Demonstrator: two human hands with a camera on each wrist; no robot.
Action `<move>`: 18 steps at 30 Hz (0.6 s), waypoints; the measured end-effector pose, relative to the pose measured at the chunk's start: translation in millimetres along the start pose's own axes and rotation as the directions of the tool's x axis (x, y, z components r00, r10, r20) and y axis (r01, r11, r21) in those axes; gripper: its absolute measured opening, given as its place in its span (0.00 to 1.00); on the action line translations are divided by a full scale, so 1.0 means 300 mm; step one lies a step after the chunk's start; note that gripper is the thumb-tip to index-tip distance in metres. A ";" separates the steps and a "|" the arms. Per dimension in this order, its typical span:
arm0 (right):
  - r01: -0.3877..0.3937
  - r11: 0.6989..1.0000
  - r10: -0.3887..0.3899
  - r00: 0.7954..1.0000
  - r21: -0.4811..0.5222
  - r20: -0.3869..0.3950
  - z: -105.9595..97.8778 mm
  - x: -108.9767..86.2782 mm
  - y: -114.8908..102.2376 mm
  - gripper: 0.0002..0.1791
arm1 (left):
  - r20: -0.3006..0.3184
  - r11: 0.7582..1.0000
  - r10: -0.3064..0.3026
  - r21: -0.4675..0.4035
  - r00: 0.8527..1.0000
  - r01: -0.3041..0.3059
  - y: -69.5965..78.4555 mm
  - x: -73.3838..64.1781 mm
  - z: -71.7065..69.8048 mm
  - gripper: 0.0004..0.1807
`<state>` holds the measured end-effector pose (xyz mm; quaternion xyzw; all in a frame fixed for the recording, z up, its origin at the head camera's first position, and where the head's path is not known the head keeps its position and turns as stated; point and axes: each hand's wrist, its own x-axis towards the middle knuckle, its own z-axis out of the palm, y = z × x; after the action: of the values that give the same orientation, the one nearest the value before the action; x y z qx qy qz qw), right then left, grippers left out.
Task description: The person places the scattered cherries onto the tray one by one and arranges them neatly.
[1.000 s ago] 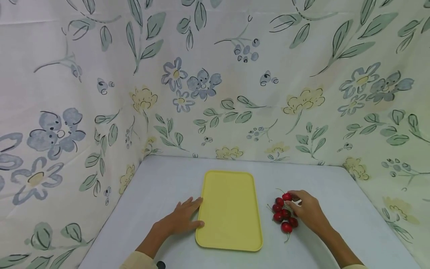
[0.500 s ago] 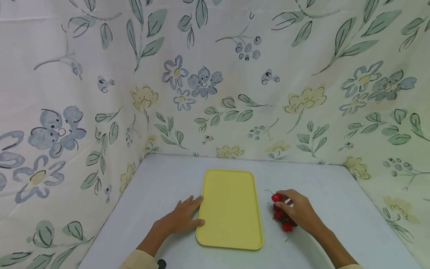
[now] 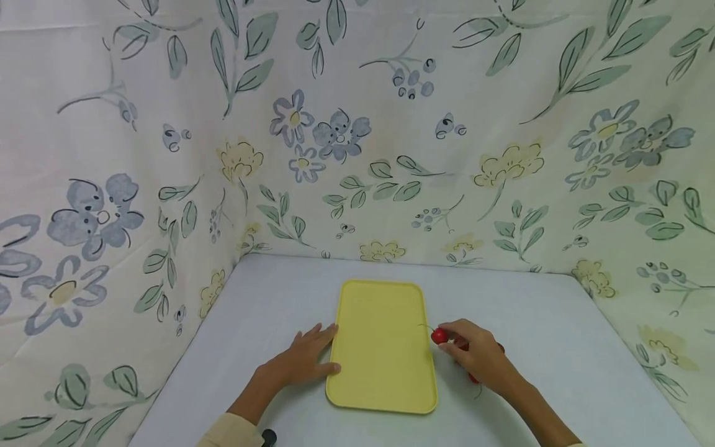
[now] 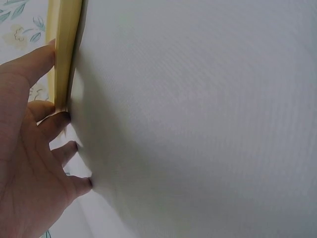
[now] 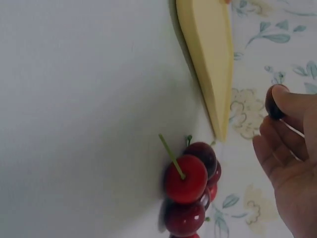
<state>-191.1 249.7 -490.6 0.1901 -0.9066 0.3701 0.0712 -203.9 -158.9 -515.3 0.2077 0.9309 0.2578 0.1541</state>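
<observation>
My right hand point(image 3: 475, 352) pinches a red cherry point(image 3: 439, 336) between thumb and fingertips, its stem pointing left. It is off the table, just by the right edge of a yellow rectangular tray point(image 3: 382, 347). In the right wrist view the held cherry point(image 5: 273, 102) looks dark. Below that hand lies a cluster of cherries point(image 5: 185, 181), mostly hidden from the head view. My left hand point(image 3: 301, 363) rests at the tray's left rim with fingers spread and thumb touching it. Seen from the left wrist, the thumb and fingers meet the tray's side point(image 4: 67, 54).
A white cloth point(image 3: 285, 292) covers the table. Floral fabric point(image 3: 357, 205) hangs behind it and along both sides. A small dark round object point(image 3: 269, 437) shows beside the left sleeve point(image 3: 231, 431).
My right hand has lifted one cherry out of the cluster and carried it left to the tray's right edge. The left hand and the tray have stayed in place.
</observation>
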 end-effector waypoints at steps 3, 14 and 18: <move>-0.019 1.000 0.019 0.999 -0.004 0.029 0.017 0.004 -0.021 0.18 | -0.003 1.000 0.006 -0.004 1.000 -0.006 -0.001 -0.002 0.001 0.51; 0.024 0.999 -0.027 0.993 0.028 0.111 0.089 -0.008 -0.073 0.19 | -0.010 1.000 0.015 -0.016 1.000 -0.015 -0.013 0.003 0.006 0.51; 0.046 0.997 -0.053 0.990 0.056 0.132 0.108 -0.016 -0.085 0.20 | -0.011 1.000 0.017 -0.015 1.000 -0.017 -0.016 0.006 0.008 0.51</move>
<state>-176.3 211.9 -498.6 0.2387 -0.8941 0.3786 0.0143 -205.9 -160.7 -520.1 0.2129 0.9280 0.2674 0.1484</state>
